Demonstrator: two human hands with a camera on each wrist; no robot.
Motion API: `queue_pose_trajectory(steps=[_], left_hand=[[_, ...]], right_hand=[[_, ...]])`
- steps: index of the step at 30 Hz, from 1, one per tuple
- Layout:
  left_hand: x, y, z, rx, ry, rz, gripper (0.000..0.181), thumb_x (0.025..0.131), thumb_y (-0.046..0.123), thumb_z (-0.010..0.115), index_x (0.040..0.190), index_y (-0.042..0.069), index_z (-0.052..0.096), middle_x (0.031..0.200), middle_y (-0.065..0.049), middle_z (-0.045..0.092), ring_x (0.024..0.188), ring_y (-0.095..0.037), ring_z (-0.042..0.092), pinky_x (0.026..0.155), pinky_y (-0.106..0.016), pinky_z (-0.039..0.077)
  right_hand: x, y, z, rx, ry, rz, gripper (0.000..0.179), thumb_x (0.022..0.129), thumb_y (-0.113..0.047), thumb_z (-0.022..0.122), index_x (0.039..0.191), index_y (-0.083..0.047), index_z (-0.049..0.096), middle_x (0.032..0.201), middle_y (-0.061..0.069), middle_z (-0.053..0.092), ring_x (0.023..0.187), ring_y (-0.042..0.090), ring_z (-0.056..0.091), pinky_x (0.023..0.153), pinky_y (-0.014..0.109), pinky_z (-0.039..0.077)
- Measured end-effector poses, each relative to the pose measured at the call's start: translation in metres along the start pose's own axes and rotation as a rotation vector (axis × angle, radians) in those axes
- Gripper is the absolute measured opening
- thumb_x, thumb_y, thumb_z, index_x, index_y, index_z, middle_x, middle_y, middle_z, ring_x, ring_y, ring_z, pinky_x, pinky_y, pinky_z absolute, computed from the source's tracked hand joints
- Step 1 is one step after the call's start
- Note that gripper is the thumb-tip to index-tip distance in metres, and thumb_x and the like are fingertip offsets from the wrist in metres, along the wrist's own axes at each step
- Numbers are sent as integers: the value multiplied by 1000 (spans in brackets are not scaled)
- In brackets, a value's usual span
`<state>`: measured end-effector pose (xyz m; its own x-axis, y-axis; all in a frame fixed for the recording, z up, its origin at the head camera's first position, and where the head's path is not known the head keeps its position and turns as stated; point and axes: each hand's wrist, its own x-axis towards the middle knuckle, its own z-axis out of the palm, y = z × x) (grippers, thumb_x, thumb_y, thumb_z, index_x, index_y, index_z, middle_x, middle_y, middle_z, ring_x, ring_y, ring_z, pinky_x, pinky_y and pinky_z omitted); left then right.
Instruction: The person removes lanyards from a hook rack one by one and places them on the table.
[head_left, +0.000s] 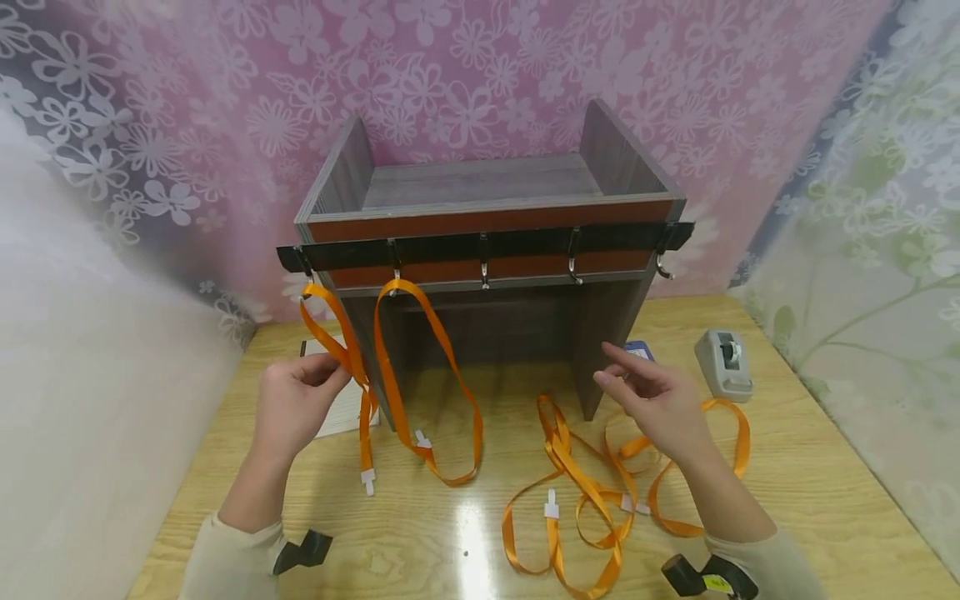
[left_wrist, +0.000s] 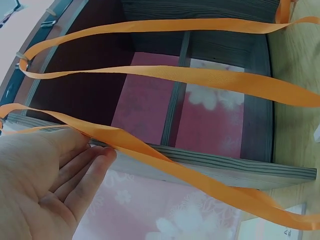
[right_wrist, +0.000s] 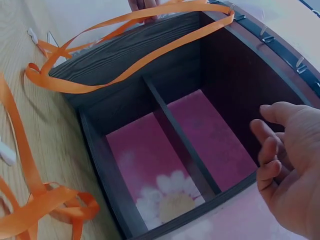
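Observation:
My left hand (head_left: 298,404) pinches an orange lanyard (head_left: 366,433) that hangs from the leftmost hook of the black hook rail (head_left: 442,248). In the left wrist view, the fingertips (left_wrist: 107,152) lie against the strap beside the shelf's side panel. A second orange lanyard (head_left: 477,417) loops over the neighbouring hook, its white clip near the tabletop. My right hand (head_left: 660,408) is raised with loosely bent fingers and holds nothing. Below it, more orange lanyards (head_left: 592,492) lie tangled on the table, with white clips showing.
A grey wooden shelf unit (head_left: 480,179) stands against the floral wall, with the rail across its front. Three hooks on the right carry nothing. A grey tape dispenser (head_left: 723,367) sits at the right of the table (head_left: 420,542). White paper (head_left: 337,417) lies behind my left hand.

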<state>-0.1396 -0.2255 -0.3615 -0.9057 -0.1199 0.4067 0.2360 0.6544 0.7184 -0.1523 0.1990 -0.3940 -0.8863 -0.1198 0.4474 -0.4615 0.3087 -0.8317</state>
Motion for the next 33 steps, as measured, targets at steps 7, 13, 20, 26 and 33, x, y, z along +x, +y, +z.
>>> queue_pose_trajectory(steps=[7, 13, 20, 26, 33], left_hand=[[-9, -3, -3, -60, -8, -9, 15, 92, 13, 72, 99, 3, 80, 86, -14, 78, 71, 12, 64, 66, -10, 52], [-14, -5, -7, -51, -49, -34, 19, 93, 19, 72, 102, 5, 80, 92, -13, 78, 75, 13, 65, 68, -10, 53], [-19, -9, -10, -50, -88, -14, 18, 92, 20, 73, 102, 7, 80, 93, -9, 79, 77, 9, 68, 67, -14, 55], [-24, -4, -13, -53, -90, -56, 18, 91, 24, 75, 98, 9, 81, 92, -8, 79, 77, 9, 68, 67, -14, 55], [-30, 13, -17, -206, -246, -101, 22, 90, 26, 75, 106, 12, 80, 99, -6, 79, 84, -2, 73, 74, -21, 58]], right_hand=[[0, 4, -7, 111, 190, -13, 46, 87, 10, 69, 132, 6, 61, 83, -9, 70, 52, 7, 46, 42, 25, 32], [9, 9, -10, 122, 272, 74, 44, 87, 6, 71, 130, -2, 66, 79, -9, 70, 53, 7, 50, 45, 19, 37], [19, 21, -9, 94, 262, 159, 43, 88, -4, 74, 131, -5, 66, 79, -11, 71, 50, 6, 52, 46, 18, 43], [31, 22, -6, -35, 213, 140, 28, 90, -11, 74, 116, -1, 72, 71, -14, 61, 52, 4, 46, 43, 22, 37], [36, -6, -1, -27, 185, 81, 13, 91, -8, 71, 92, 4, 68, 55, -6, 43, 44, 6, 33, 41, 29, 26]])
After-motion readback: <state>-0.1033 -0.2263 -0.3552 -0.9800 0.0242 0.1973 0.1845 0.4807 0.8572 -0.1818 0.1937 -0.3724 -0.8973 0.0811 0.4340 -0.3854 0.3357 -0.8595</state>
